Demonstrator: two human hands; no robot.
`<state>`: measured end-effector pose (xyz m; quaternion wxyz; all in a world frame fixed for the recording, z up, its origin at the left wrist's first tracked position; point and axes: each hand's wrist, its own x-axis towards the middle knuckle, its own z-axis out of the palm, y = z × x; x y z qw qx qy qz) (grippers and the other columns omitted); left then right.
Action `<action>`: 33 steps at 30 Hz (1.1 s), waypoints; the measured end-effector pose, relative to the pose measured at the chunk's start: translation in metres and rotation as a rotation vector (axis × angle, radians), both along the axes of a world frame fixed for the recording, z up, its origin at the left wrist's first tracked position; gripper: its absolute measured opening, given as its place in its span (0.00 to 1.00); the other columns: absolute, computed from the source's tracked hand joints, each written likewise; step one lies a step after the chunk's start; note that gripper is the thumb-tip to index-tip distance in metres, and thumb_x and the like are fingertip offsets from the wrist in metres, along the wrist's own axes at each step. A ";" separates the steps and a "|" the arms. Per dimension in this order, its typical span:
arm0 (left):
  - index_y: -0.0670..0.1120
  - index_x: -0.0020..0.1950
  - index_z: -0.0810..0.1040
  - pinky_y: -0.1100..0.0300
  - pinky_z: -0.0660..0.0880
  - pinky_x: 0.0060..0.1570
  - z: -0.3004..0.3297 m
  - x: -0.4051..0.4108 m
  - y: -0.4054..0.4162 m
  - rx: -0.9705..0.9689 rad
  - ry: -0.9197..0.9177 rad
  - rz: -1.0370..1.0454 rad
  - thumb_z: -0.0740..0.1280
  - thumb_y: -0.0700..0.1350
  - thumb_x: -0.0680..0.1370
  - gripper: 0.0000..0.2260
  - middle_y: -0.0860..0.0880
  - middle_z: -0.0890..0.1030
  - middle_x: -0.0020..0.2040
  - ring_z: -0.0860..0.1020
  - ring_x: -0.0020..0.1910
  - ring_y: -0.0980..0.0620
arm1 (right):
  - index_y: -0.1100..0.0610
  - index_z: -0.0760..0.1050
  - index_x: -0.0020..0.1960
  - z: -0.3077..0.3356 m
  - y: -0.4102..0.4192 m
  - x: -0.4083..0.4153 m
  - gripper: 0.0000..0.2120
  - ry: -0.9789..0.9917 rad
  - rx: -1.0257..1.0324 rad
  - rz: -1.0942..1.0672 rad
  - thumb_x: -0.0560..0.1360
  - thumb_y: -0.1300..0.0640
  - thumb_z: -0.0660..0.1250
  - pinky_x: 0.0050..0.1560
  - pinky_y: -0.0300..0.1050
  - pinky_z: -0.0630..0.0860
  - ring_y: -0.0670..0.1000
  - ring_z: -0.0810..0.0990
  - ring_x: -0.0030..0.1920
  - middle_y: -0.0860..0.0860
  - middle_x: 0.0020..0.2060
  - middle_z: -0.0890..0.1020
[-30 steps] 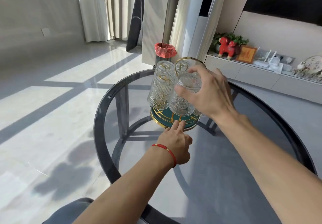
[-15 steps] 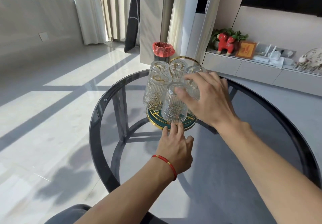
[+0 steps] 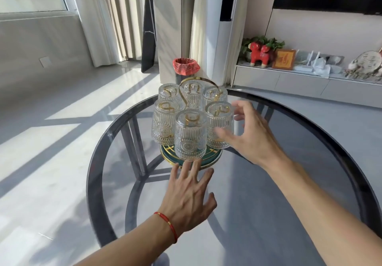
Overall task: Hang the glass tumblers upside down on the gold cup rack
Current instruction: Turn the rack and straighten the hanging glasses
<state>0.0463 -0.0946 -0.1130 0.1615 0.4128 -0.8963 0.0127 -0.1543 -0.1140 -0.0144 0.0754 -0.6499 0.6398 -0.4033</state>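
Bare skin, fingers spread and straight: left hand (image 3: 187, 195) laid out over the smoked glass table (image 3: 310, 162), fingertips at the near rim of the rack's green, gold-edged base (image 3: 208, 162), gripping nothing. Red string bracelet (image 3: 167, 224) round that wrist. Right hand (image 3: 246, 135) wide too, fingers loosely fanned, holding nothing, just beside the right-front tumbler (image 3: 219, 125); whether touching it or a little apart cannot be told. Six ribbed glass tumblers in all, every one mouth-down over a prong of the gold cup rack (image 3: 196, 79), ringed round its looped handle; nearest tumbler (image 3: 190, 135) hanging just above the left fingertips. Farther out, on the floor behind the table, a bin lined with a red bag (image 3: 186, 67). Off to the right, a low shelf (image 3: 289, 77) with a red toy horse (image 3: 259, 53) and a small framed picture (image 3: 283, 58).
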 end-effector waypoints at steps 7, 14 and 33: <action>0.50 0.73 0.70 0.44 0.71 0.59 -0.002 0.000 -0.008 -0.001 0.085 0.039 0.64 0.57 0.73 0.29 0.47 0.74 0.67 0.72 0.62 0.42 | 0.53 0.67 0.74 -0.002 -0.020 0.010 0.38 -0.046 -0.033 0.003 0.71 0.38 0.77 0.66 0.52 0.75 0.52 0.77 0.66 0.51 0.69 0.78; 0.46 0.74 0.71 0.43 0.71 0.62 -0.003 -0.001 -0.007 -0.007 0.042 0.058 0.62 0.56 0.75 0.29 0.45 0.75 0.69 0.72 0.64 0.41 | 0.52 0.70 0.70 0.002 -0.015 0.007 0.39 -0.083 -0.035 -0.018 0.67 0.34 0.77 0.61 0.50 0.78 0.48 0.79 0.59 0.48 0.61 0.81; 0.46 0.77 0.68 0.43 0.69 0.66 0.000 0.000 -0.005 0.010 -0.018 0.081 0.61 0.56 0.76 0.31 0.44 0.73 0.72 0.70 0.69 0.41 | 0.50 0.73 0.72 0.011 -0.011 -0.016 0.33 -0.057 0.027 0.051 0.71 0.43 0.78 0.60 0.45 0.78 0.47 0.80 0.59 0.46 0.61 0.82</action>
